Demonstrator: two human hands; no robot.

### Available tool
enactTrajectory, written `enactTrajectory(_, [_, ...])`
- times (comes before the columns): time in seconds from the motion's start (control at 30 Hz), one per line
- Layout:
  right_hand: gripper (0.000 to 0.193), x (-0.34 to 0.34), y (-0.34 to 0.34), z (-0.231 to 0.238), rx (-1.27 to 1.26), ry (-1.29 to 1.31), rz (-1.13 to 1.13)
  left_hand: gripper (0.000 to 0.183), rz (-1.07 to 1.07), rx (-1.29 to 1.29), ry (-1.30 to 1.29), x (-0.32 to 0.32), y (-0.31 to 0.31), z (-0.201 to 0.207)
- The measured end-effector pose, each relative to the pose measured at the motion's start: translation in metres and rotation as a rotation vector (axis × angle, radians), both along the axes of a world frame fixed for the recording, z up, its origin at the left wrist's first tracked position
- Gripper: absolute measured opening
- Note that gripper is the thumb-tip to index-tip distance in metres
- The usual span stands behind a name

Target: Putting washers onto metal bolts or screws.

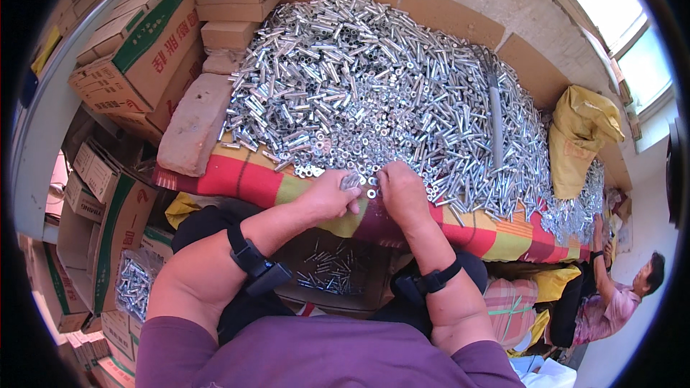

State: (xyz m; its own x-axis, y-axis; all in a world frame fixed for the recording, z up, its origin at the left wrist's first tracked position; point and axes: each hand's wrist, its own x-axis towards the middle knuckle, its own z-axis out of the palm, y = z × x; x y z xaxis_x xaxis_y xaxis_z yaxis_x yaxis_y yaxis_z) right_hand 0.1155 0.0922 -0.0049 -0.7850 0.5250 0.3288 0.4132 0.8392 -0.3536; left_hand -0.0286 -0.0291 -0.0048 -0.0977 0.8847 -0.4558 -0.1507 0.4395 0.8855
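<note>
My left hand (pixel 327 195) is closed around a shiny metal piece (pixel 350 181), which shows between thumb and fingers; its exact kind is hard to make out. Close beside it, my right hand (pixel 402 190) has its fingers pinched together at the near edge of the heap, and whatever is in them is hidden. Loose washers (pixel 371 192) lie between the two hands on the checked cloth (pixel 244 176). Beyond them, nuts and washers (pixel 370 126) fill the middle of the heap. Metal sleeves (pixel 309 65) are piled at the left and back, bolts (pixel 460 118) at the right.
A brick-like block (pixel 194 126) and stacked cartons (pixel 144 50) border the left side. A grey bar (pixel 496 122) leans on the heap, near a yellow sack (pixel 578 140). Below the edge, a box holds loose bolts (pixel 330 269). Another person (pixel 611 302) works at far right.
</note>
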Motion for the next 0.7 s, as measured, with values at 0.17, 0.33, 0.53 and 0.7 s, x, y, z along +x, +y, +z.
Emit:
enactTrajectory(0.17, [0.008,0.005,-0.006,0.004,-0.157,0.173,-0.047,0.008,0.143,0.233,0.233,0.012,0.008,-0.003])
enactTrajectory(0.33, [0.003,0.005,-0.021,0.016,-0.441,0.353,0.020,0.005,0.148,0.298,0.267,0.013,0.007,-0.014])
enactTrajectory(0.53, [0.006,0.007,-0.020,0.013,-0.132,0.390,0.187,0.006,0.206,0.278,0.194,0.012,0.000,0.001])
enactTrajectory(0.7, [0.010,0.000,-0.021,0.013,-0.045,0.452,0.249,0.006,0.291,0.393,0.339,0.000,-0.008,-0.004])
